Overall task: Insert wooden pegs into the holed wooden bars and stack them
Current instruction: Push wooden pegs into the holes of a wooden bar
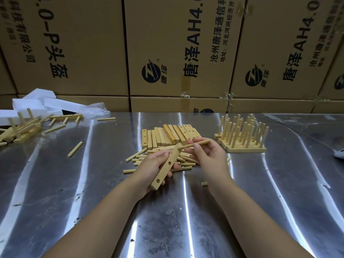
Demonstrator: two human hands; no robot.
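Note:
My left hand (151, 167) grips a holed wooden bar (165, 167) above the table, tilted with its far end up; two empty holes show on its near half. My right hand (206, 157) pinches a wooden peg (200, 142) whose left tip meets the bar's far end. Beneath my hands lies a pile of loose pegs (183, 161). Behind it, a row of empty holed bars (168, 135) lies side by side. To the right stands a stack of finished bars with upright pegs (243, 135).
The steel table (93, 183) carries stray pegs (74, 149) on the left and a jumble of pegged bars (20, 130) by white foam blocks (37, 104) at far left. Cardboard boxes (176, 53) wall the back edge. A short peg stub (204, 183) lies near my right wrist.

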